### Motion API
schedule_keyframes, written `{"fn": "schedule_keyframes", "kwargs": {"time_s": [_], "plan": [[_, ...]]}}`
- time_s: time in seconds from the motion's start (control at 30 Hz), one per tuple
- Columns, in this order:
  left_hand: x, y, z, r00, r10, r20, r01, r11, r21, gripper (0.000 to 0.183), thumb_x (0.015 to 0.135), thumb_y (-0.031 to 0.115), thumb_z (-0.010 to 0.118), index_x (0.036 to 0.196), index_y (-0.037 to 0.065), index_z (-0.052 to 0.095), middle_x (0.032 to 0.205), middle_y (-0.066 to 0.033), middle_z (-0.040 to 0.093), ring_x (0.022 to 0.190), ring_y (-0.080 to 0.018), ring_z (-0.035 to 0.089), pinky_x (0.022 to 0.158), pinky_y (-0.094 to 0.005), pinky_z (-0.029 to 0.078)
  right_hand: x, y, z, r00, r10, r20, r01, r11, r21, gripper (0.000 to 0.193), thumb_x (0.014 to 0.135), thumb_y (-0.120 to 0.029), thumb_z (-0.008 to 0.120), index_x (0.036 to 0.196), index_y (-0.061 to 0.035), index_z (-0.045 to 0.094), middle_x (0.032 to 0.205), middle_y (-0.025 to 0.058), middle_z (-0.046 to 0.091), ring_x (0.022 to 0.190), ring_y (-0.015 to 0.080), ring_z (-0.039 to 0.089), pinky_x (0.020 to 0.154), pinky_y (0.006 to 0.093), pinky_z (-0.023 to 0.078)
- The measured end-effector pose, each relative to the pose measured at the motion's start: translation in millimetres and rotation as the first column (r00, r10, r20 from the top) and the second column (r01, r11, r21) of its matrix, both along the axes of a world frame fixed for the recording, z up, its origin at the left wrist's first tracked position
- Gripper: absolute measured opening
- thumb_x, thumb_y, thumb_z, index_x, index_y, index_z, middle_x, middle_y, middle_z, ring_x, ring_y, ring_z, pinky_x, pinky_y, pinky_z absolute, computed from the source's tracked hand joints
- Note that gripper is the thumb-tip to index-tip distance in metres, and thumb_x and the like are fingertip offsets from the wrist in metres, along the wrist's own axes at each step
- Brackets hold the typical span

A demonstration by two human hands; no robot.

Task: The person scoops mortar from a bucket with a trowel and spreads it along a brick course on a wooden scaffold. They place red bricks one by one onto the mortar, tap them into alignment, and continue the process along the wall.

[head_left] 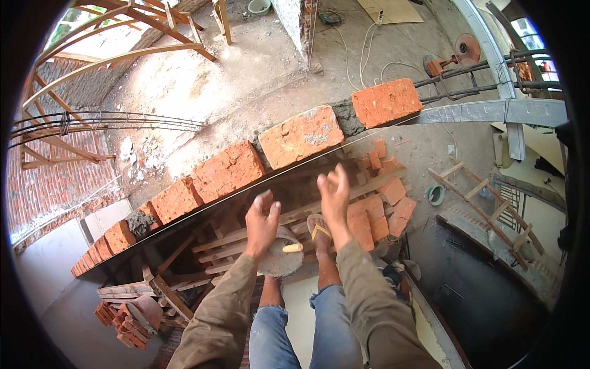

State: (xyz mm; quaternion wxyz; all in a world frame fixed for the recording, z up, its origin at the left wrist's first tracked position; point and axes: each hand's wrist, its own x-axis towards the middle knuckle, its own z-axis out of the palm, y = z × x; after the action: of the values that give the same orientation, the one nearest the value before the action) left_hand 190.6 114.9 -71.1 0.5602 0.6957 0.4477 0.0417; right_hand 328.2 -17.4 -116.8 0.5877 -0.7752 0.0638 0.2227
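My left hand (261,222) and my right hand (334,192) are raised side by side, fingers apart, holding nothing. They hover just in front of the top course of a red brick wall (227,171) with wet grey mortar in the joints. The brick nearest my hands (300,136) lies directly beyond them. A taut line runs along the wall's near edge. Below my left hand sits a round pan of mortar (279,255) with a wooden-handled trowel (292,248) resting on it. My sandalled foot (319,229) stands on wooden planks.
Loose red bricks (378,206) are piled on the plank scaffold to the right. More bricks (120,323) lie below at the lower left. A wooden ladder (485,203), a small bowl (436,195), steel rebar (104,121) and an angle grinder (452,56) lie around.
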Motion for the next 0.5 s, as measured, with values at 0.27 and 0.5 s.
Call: {"fn": "schedule_keyframes", "kwargs": {"time_s": [0.27,0.5], "plan": [[79.4,13.4,-13.5,0.990,0.127,-0.067,-0.119,0.987,0.109,0.051,0.097,0.018,0.066,0.138,-0.009,0.054,0.126,-0.0256,0.067,0.114,-0.0296,0.067,0.098,-0.0370,0.051,86.1,49.8,-8.1,0.966,-0.050,0.252,0.080,0.991,-0.112,0.059,0.089,-0.026,0.080,0.131,0.0078,0.057,0.125,0.0178,0.063,0.111,0.0244,0.061,0.096,0.0361,0.049],[82.3,15.4,-16.1,0.990,0.142,-0.009,-0.142,0.990,-0.024,0.046,0.099,0.009,0.061,0.139,-0.012,0.051,0.129,-0.0210,0.064,0.118,-0.0228,0.061,0.101,-0.0324,0.048,87.5,43.1,-22.6,0.971,-0.055,0.232,0.081,0.991,-0.103,0.067,0.086,-0.043,0.080,0.133,-0.0003,0.060,0.123,0.0243,0.059,0.116,0.0377,0.056,0.097,0.0477,0.046]]}}
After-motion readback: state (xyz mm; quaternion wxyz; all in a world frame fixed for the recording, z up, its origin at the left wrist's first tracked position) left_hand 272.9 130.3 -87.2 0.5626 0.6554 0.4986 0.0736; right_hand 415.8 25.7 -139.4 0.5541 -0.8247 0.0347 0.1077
